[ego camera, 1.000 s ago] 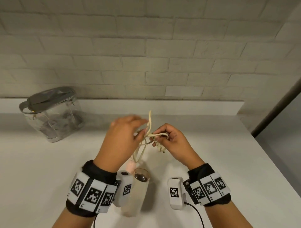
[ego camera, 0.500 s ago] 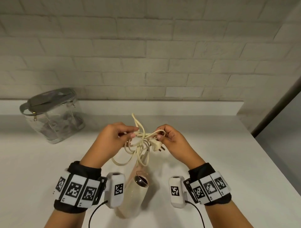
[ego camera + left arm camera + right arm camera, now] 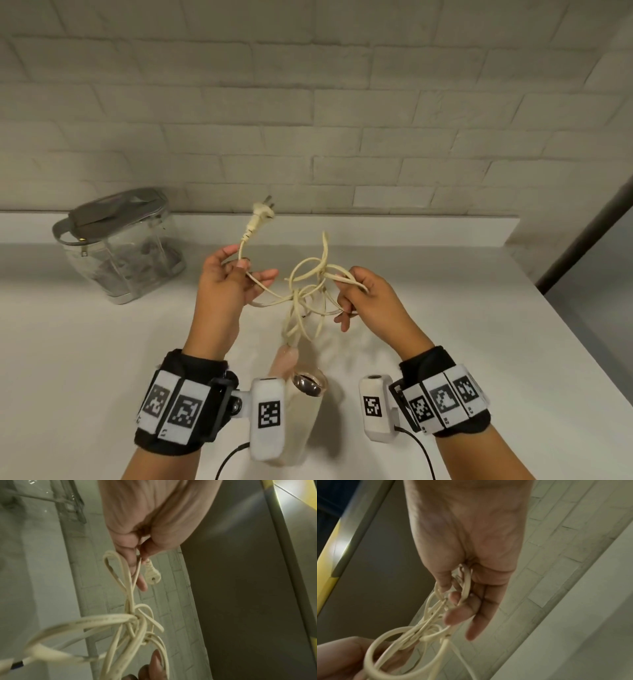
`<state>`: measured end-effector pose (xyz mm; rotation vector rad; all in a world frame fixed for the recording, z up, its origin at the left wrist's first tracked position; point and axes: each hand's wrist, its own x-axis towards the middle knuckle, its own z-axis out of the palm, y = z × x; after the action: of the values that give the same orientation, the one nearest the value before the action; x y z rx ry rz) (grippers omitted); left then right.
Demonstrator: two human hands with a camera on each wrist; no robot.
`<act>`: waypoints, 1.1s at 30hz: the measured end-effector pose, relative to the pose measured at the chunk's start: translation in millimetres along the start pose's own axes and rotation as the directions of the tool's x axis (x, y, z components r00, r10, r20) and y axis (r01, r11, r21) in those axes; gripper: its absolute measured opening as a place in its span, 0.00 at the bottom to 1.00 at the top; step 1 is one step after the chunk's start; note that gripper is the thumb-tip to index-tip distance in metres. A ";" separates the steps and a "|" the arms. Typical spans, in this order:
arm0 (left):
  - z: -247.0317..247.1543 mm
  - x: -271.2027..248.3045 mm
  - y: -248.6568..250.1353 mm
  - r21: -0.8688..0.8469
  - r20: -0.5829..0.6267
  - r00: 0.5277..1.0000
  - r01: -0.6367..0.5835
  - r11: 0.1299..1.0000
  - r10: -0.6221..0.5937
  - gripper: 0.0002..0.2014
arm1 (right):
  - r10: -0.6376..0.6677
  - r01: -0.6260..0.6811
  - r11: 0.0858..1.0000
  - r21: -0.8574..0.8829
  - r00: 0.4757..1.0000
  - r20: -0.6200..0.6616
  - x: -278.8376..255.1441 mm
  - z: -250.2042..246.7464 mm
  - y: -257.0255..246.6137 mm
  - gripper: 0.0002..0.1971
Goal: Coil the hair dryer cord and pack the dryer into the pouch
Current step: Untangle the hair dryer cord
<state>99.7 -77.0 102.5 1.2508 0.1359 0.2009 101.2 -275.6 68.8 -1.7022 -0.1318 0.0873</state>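
Note:
A cream hair dryer (image 3: 301, 404) lies on the white counter (image 3: 85, 359) between my wrists, partly hidden by the left wrist camera. Its cream cord (image 3: 308, 287) rises in a tangle of loops between my hands. My left hand (image 3: 233, 284) pinches the cord just below the plug (image 3: 260, 214), which sticks up above the fingers; the same pinch shows on the cord (image 3: 135, 615) beside the plug (image 3: 151, 574) in the left wrist view. My right hand (image 3: 359, 291) grips several loops of the cord (image 3: 465, 580). The clear pouch (image 3: 120, 246) with a grey zip top stands at the back left.
A brick wall (image 3: 308, 120) runs behind a low ledge at the counter's back. The counter's right edge (image 3: 582, 342) drops off beside a dark vertical frame.
My left hand has taken the cord near the plug and pulled it up and to the left. The plug, earlier by my right hand, now stands above the left. The hands have drawn apart.

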 end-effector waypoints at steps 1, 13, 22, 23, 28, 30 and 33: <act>-1.7 -0.9 0.2 -0.030 0.003 1.000 0.009 1.000 -0.009 0.16 | -0.002 0.002 1.000 0.026 1.000 0.003 -0.6 0.6 -2.2 0.13; -13.7 -24.3 -10.7 0.480 0.308 0.951 -0.178 0.859 0.025 0.26 | 0.022 -0.037 0.914 0.404 0.999 0.040 1.9 1.0 -22.1 0.07; -0.6 -28.6 -24.3 0.731 0.217 0.970 -0.235 0.641 0.108 0.08 | 0.034 -0.024 0.952 0.307 0.999 -0.029 0.8 6.8 -23.0 0.05; -2.5 -27.5 -22.7 0.749 0.225 0.969 -0.238 0.619 0.100 0.06 | 0.032 -0.008 0.982 0.189 0.992 -0.123 2.0 5.1 -20.5 0.09; -6.1 -22.0 -24.5 0.686 0.231 0.970 -0.214 0.695 0.072 0.09 | -0.455 0.263 0.702 -0.662 0.881 -0.132 -4.3 9.0 -19.0 0.18; -2.2 -23.1 -24.7 0.653 0.257 0.964 -0.223 0.724 0.065 0.09 | -0.380 0.357 0.645 -0.676 0.917 0.122 -5.5 18.1 -23.3 0.16; 3.4 -24.9 -23.2 0.640 0.321 0.947 -0.233 0.732 0.021 0.08 | -0.390 0.418 0.568 -0.709 0.895 0.215 -2.2 25.5 -23.8 0.08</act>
<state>77.9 -92.8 81.3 2.0132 -0.1602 0.0780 94.8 -247.7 88.9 -2.4521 -0.6683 -0.3375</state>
